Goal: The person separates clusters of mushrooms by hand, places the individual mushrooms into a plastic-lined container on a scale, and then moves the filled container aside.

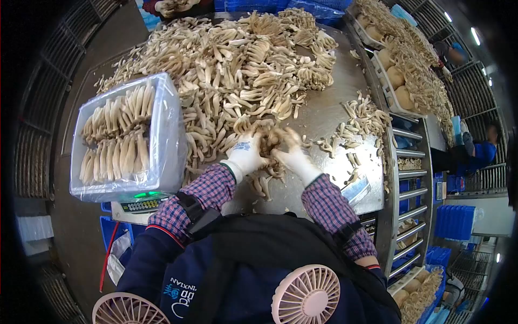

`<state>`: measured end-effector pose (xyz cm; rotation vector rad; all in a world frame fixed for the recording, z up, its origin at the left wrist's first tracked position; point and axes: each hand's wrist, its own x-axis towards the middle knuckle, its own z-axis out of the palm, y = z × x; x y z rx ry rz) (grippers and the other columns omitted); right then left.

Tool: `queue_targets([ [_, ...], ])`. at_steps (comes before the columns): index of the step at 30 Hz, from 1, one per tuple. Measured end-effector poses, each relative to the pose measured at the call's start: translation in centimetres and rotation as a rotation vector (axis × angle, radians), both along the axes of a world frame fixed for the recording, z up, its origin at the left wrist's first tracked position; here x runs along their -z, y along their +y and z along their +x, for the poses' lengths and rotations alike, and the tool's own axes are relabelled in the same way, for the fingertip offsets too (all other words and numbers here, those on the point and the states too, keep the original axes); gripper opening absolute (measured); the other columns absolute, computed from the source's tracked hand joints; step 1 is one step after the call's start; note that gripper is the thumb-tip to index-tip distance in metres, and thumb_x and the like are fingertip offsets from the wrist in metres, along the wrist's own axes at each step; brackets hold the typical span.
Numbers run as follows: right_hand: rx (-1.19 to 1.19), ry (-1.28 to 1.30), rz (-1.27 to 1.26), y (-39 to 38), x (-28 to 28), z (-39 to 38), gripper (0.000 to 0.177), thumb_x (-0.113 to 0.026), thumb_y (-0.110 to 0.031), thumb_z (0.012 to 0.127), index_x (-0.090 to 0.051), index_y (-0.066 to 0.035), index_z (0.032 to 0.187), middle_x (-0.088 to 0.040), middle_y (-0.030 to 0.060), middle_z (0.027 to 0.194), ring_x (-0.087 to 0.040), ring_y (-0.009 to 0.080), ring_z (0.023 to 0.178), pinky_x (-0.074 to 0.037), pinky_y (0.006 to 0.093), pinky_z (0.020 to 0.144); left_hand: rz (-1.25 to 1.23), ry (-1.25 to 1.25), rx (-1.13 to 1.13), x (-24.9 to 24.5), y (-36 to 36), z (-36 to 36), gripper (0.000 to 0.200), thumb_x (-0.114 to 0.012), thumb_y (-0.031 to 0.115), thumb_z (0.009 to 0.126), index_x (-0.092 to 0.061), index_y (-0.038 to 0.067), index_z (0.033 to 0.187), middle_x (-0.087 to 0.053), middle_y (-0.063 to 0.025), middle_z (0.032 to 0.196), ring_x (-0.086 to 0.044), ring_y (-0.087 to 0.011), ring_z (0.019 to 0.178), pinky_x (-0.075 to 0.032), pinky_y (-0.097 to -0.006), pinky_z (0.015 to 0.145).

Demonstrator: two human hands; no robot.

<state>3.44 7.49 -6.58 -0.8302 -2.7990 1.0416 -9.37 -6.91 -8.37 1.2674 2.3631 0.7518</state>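
Both my hands wear white gloves and plaid sleeves. My left hand point(245, 154) and my right hand point(294, 154) are closed together around a cluster of pale mushrooms point(272, 137) at the near edge of a big heap of mushrooms point(237, 70) on the metal table point(324, 108). To the left, a clear plastic tray point(170, 135) lined with film holds two neat rows of mushrooms point(116, 137) and sits on a scale point(141, 203) with a green display.
A small loose pile of mushrooms point(361, 121) lies right of my hands. A roller conveyor point(410, 178) runs along the table's right side, carrying trays of mushrooms point(404, 70). Another person in blue point(475, 154) sits at the far right. Blue crates point(453, 221) stand below.
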Motion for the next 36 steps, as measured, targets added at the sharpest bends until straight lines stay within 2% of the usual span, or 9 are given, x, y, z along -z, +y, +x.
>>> queue_targets([
  [7, -0.069, 0.129, -0.371, 5.8, 7.0, -0.6, 0.046, -0.069, -0.023, 0.086, -0.061, -0.002, 0.126, -0.066, 0.0153, 0.117, -0.062, 0.0311, 0.11, -0.049, 0.0356, 0.097, 0.006, 0.183, 0.063, 1.0, 0.6, 0.2, 0.036, -0.075, 0.027, 0.077, -0.064, 0.01, 0.107, -0.055, -0.0191, 0.127, -0.047, -0.0406, 0.125, -0.042, -0.0476, 0.105],
  [12, 0.462, 0.514, -1.343, 8.6, 7.7, 3.7, 0.03, -0.058, -0.006, 0.092, -0.054, -0.001, 0.122, -0.064, 0.0103, 0.114, -0.062, 0.0213, 0.106, -0.053, 0.0371, 0.091, 0.107, -0.018, 0.123, 3.1, -4.0, -2.0, 0.045, -0.078, 0.025, 0.076, -0.064, 0.008, 0.114, -0.049, -0.0215, 0.141, -0.043, -0.0405, 0.133, -0.034, -0.0481, 0.113],
  [17, 0.297, 0.545, -1.205, 8.7, 5.4, 5.6, 0.027, -0.059, -0.008, 0.092, -0.057, 0.0, 0.118, -0.063, 0.0087, 0.114, -0.061, 0.0188, 0.106, -0.05, 0.0316, 0.093, 0.211, 0.082, -0.045, 1.2, -5.3, -2.2, 0.068, -0.08, 0.034, 0.075, -0.057, 0.003, 0.131, -0.046, -0.0283, 0.141, -0.043, -0.0387, 0.135, -0.035, -0.0462, 0.113],
  [19, 0.169, 0.522, -1.294, 7.7, 2.0, 5.0, 0.029, -0.06, -0.01, 0.093, -0.057, 0.002, 0.118, -0.063, 0.0084, 0.115, -0.06, 0.016, 0.104, -0.049, 0.028, 0.091, 0.303, -0.274, -0.278, 1.3, -3.3, -1.5, 0.075, -0.077, 0.032, 0.082, -0.044, -0.003, 0.14, -0.051, -0.0259, 0.135, -0.05, -0.0326, 0.128, -0.043, -0.0418, 0.106],
  [20, 0.099, 0.464, -1.265, 7.3, 0.8, 4.8, 0.031, -0.062, -0.009, 0.092, -0.057, 0.004, 0.119, -0.063, 0.0085, 0.116, -0.06, 0.0141, 0.102, -0.048, 0.0261, 0.092, 0.505, -0.793, -0.256, -1.3, -1.8, -0.7, 0.071, -0.07, 0.026, 0.092, -0.033, -0.007, 0.143, -0.055, -0.0214, 0.129, -0.057, -0.0259, 0.119, -0.05, -0.0354, 0.098],
  [25, -0.101, 0.366, -1.168, 4.2, -5.4, 3.9, 0.036, -0.069, -0.008, 0.084, -0.059, 0.004, 0.116, -0.063, 0.0061, 0.112, -0.056, 0.0092, 0.093, -0.048, 0.0233, 0.087, 0.445, -0.965, -0.125, -3.6, -0.9, 0.0, 0.052, -0.061, 0.018, 0.099, -0.041, 0.0, 0.143, -0.053, -0.0117, 0.138, -0.053, -0.0199, 0.124, -0.04, -0.0309, 0.107],
  [27, -0.144, 0.259, -1.021, 3.7, -7.0, 4.2, 0.031, -0.069, -0.006, 0.084, -0.061, 0.001, 0.114, -0.063, 0.0061, 0.112, -0.057, 0.0089, 0.094, -0.048, 0.0228, 0.085, 0.697, -1.198, -0.14, -1.1, -1.3, -0.3, 0.059, -0.073, 0.008, 0.089, -0.043, 0.001, 0.138, -0.057, -0.0072, 0.129, -0.058, -0.0133, 0.113, -0.047, -0.0259, 0.098],
  [28, -0.135, 0.25, -1.052, 3.9, -6.9, 4.5, 0.026, -0.068, 0.0, 0.085, -0.064, 0.001, 0.11, -0.065, 0.0072, 0.114, -0.061, 0.0152, 0.105, -0.048, 0.0277, 0.095, 0.653, -1.281, -0.088, -4.0, -1.9, -0.3, 0.054, -0.072, 0.004, 0.089, -0.047, 0.001, 0.137, -0.058, -0.0071, 0.13, -0.058, -0.013, 0.114, -0.046, -0.0259, 0.099],
  [36, -0.242, 0.613, -0.86, 1.9, -6.0, 5.8, 0.014, -0.07, 0.003, 0.08, -0.066, 0.002, 0.093, -0.065, 0.0137, 0.115, -0.061, 0.0168, 0.104, -0.047, 0.0292, 0.092, 0.933, -1.583, -0.084, -6.8, -3.9, 1.3, 0.042, -0.055, 0.006, 0.1, -0.043, 0.003, 0.14, -0.055, -0.0131, 0.137, -0.053, -0.0221, 0.129, -0.042, -0.0331, 0.109],
])
